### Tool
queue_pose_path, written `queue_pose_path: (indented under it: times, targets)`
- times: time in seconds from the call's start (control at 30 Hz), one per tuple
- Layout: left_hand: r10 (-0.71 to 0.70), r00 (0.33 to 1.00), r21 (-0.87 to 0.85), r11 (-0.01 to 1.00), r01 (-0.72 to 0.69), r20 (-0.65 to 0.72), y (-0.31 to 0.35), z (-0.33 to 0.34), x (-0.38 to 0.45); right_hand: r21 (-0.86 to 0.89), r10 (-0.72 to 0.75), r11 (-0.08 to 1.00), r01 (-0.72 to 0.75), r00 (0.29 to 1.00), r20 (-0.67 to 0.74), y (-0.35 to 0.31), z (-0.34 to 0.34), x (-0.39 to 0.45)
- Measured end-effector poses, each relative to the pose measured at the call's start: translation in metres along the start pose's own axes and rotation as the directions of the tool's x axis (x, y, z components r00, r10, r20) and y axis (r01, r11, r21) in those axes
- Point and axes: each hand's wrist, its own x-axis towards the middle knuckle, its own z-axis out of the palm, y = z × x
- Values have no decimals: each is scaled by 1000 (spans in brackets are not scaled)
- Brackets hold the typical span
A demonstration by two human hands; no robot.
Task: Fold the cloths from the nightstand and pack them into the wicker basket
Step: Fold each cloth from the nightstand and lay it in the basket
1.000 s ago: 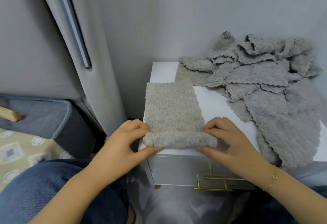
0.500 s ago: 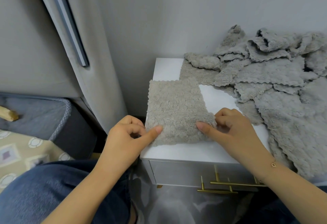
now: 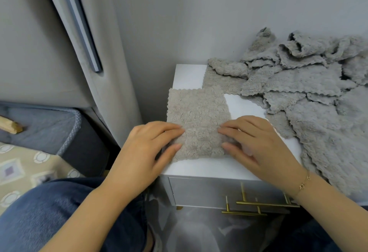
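Beige cloth, grey cloths, white nightstand with gold handles, blue jeans

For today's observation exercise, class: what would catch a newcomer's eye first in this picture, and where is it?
First, the left hand and right hand pressing flat on a beige folded cloth at the front left of the white nightstand. Next, the rumpled pile of grey cloths heaped over its right side, against the wall.
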Motion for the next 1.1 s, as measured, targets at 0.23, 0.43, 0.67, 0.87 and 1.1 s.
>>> queue_pose_path:
  times: [0.23,0.43,0.67,0.87,1.1]
  targets:
    - [-39,980,-63,997,52,194,3,1,-13,64,89,992,-106,969,231,-5,-6,-11]
    - [40,991,65,997,-48,124,13,2,-24,46,-7,999,-1,985,170,-14,-12,-27]
    - [-54,999,-106,993,54,6,20,-7,-25,233,204,947,-221,974,94,-20,-20,-23]
    - [-236,969,-365,898,247,74,16,-7,-10,519,375,728,-448,894,245,-11,-19,1]
    - [-445,846,-477,698,534,295,3,-15,22,459,511,640,-617,787,346,2,-15,24]
